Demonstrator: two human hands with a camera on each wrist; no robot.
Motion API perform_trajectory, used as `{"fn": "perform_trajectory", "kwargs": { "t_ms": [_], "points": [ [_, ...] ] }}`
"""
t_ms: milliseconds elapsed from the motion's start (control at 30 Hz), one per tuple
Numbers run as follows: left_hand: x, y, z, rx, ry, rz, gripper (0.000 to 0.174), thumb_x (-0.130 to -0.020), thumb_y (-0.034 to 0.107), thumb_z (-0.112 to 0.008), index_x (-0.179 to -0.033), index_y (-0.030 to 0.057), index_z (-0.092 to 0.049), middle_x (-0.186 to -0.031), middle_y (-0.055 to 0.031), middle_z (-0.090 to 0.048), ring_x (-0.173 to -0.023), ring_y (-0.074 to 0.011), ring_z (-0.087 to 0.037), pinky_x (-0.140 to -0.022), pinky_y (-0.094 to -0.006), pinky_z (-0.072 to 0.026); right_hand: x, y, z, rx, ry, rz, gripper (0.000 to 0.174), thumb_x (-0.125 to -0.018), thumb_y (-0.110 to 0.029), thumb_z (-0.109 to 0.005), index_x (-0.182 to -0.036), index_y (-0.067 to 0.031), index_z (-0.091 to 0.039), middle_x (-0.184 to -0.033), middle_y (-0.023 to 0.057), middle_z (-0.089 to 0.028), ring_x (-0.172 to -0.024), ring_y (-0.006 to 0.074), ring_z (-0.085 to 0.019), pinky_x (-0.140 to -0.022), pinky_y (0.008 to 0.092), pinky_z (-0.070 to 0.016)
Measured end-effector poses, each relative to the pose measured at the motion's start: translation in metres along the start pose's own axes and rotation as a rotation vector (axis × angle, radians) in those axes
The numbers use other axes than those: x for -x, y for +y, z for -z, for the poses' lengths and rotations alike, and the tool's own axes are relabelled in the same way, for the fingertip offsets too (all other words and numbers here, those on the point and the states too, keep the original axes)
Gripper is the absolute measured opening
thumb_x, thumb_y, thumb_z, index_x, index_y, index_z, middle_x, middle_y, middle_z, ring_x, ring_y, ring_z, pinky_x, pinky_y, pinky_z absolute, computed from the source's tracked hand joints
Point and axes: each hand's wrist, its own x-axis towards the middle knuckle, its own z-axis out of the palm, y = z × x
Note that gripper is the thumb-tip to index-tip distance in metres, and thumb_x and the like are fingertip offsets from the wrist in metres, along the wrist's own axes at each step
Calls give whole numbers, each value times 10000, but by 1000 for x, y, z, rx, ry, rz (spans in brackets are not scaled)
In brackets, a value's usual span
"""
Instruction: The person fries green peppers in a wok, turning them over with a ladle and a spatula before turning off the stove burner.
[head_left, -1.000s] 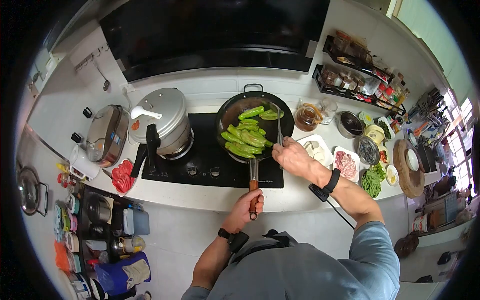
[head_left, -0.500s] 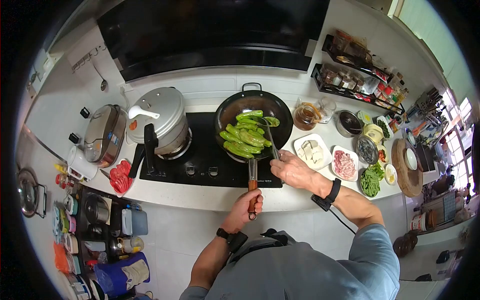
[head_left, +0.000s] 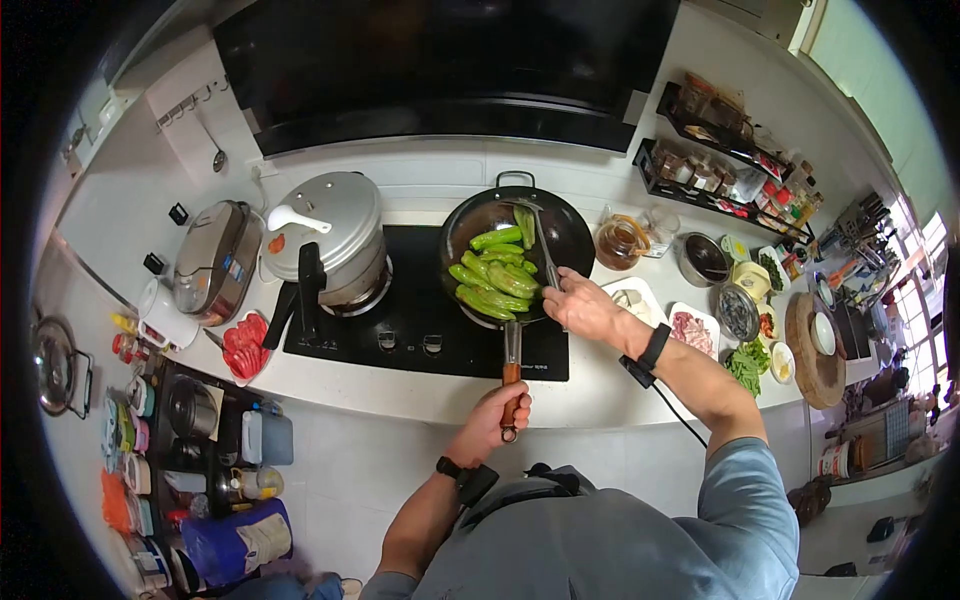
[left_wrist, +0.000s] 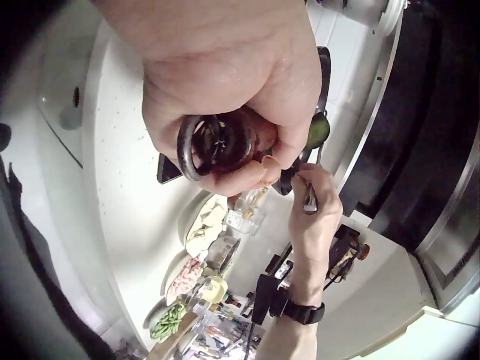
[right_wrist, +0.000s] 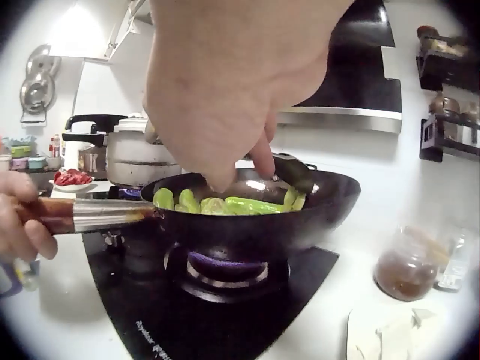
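My left hand (head_left: 497, 413) grips the wooden handle (head_left: 511, 375) of a black wok (head_left: 573, 240) on the stove. In the left wrist view its fingers curl round the handle near the metal end ring (left_wrist: 191, 148). The right hand (head_left: 582, 302) holds a metal spatula (head_left: 547, 245) by its handle, over the wok's right side. The spatula head reaches the far inner wall, beside a green pepper (head_left: 524, 226). Several more green peppers (head_left: 500, 278), wrinkled and paler in patches, lie together in the near left part of the wok.
Under the wok a burner flame (right_wrist: 225, 266) glows. A pressure cooker (head_left: 335, 230) stands left, near a plate of red slices (head_left: 245, 345). To the right are a glass jug (head_left: 618, 245), a plate of white pieces (head_left: 640, 297), sliced meat (head_left: 693, 333) and a round chopping board (head_left: 800, 360).
The spatula first came nearer the wok's middle, then went to the far wall. One pepper there now points away from me. The left hand keeps its grip on the handle.
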Motion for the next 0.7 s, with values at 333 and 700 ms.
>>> {"fn": "perform_trajectory", "kwargs": {
  "t_ms": [333,700],
  "points": [
    [0,-1,1,-9,-10,-20,286,-1015,352,-644,-847,127,-591,-665,23,-568,-526,-100,-543,-382,-236,-351,-13,-13,-7,-220,202,93,32,-791,-102,-650,-767,-91,-631,-886,65,-620,-861,288,-657,-1105,417,-462],
    [-17,-9,15,88,-69,-45,221,-1021,277,-647,-890,111,-584,-739,0,-596,-527,-112,-539,-457,-256,-434,19,-26,53,-374,111,-15,137,-800,-71,-651,-927,-35,-689,-1113,105,-687,-996,329,-693,-1107,469,-467]
  ]
}}
